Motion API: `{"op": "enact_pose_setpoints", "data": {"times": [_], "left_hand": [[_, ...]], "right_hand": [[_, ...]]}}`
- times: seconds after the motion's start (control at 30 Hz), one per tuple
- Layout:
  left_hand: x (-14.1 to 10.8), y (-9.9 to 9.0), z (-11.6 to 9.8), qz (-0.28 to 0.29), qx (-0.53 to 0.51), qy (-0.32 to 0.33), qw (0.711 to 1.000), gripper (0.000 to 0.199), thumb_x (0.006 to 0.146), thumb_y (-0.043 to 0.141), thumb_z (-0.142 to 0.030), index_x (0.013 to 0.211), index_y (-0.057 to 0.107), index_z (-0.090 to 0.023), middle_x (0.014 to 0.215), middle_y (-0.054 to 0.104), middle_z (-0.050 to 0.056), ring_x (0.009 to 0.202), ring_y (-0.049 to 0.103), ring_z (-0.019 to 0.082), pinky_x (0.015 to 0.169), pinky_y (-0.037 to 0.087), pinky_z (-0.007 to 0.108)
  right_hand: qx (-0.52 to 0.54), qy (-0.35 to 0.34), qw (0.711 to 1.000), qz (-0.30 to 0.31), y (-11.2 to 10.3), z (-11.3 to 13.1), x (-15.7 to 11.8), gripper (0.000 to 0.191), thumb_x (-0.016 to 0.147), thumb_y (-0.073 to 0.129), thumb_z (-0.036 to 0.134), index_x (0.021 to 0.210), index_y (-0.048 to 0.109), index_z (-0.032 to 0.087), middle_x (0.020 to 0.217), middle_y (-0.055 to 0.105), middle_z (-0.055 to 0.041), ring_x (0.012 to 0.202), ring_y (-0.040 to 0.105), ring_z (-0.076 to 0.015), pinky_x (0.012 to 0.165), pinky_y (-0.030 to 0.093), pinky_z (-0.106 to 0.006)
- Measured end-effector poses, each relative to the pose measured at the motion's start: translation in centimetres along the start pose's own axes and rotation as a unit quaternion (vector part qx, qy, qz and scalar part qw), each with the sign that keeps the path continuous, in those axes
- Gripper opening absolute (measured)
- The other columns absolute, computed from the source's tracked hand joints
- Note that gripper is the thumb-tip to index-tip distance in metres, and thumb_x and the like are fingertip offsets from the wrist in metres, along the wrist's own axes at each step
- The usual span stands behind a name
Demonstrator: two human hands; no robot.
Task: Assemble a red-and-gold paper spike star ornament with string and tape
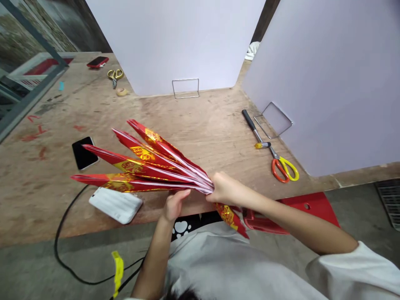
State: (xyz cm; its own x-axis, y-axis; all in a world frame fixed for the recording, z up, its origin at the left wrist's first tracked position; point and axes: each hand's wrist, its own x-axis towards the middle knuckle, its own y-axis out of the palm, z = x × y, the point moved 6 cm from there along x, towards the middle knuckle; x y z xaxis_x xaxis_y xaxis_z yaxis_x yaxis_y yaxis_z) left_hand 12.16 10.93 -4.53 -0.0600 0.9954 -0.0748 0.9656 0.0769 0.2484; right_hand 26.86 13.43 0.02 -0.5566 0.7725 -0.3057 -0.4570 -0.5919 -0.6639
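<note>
Several long red paper strips with gold printing (140, 160) spread in a fan over the wooden workbench (193, 121). My right hand (223, 188) grips their gathered ends, and another red-and-gold strip (229, 217) hangs below it. My left hand (173, 205) sits just to the left, its fingers curled against the underside of the lowest strips. Part of the strips is hidden behind my fingers.
On the bench lie a black smartphone (83, 153), a white padded packet (115, 204), orange-and-yellow scissors (283, 169), a black-handled tool (254, 127), and yellow-handled scissors (114, 77). Two bent wire stands (185, 88) rest near pale upright panels (325, 83). A black cable (61, 250) runs below the bench edge.
</note>
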Motion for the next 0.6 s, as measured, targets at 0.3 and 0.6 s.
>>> {"op": "enact_pose_setpoints", "data": {"times": [0.3,0.6], "left_hand": [[-2.6,4.2,-5.9,0.236,0.509,0.166,0.811,0.043,0.088,0.055,-0.033,0.13,0.053,-0.021,0.13,0.06,0.008,0.123,0.053,0.023,0.106,0.04,0.04],[2.9,4.9,0.3,0.234,0.696,0.226,0.641,0.074,0.082,0.062,-0.045,0.142,0.038,-0.009,0.129,0.058,0.016,0.116,0.053,0.029,0.11,0.03,0.048]], "right_hand": [[-0.336,-0.021,0.94,0.047,-2.6,-4.1,2.1,0.031,0.072,0.062,0.018,0.102,0.065,0.013,0.092,0.072,-0.0135,0.077,0.068,-0.0252,0.059,0.041,-0.027],[-0.369,-0.149,0.917,0.013,-1.5,-4.8,2.0,0.035,0.078,0.06,0.016,0.113,0.059,0.01,0.098,0.067,-0.0128,0.09,0.063,-0.0253,0.082,0.044,-0.035]]}}
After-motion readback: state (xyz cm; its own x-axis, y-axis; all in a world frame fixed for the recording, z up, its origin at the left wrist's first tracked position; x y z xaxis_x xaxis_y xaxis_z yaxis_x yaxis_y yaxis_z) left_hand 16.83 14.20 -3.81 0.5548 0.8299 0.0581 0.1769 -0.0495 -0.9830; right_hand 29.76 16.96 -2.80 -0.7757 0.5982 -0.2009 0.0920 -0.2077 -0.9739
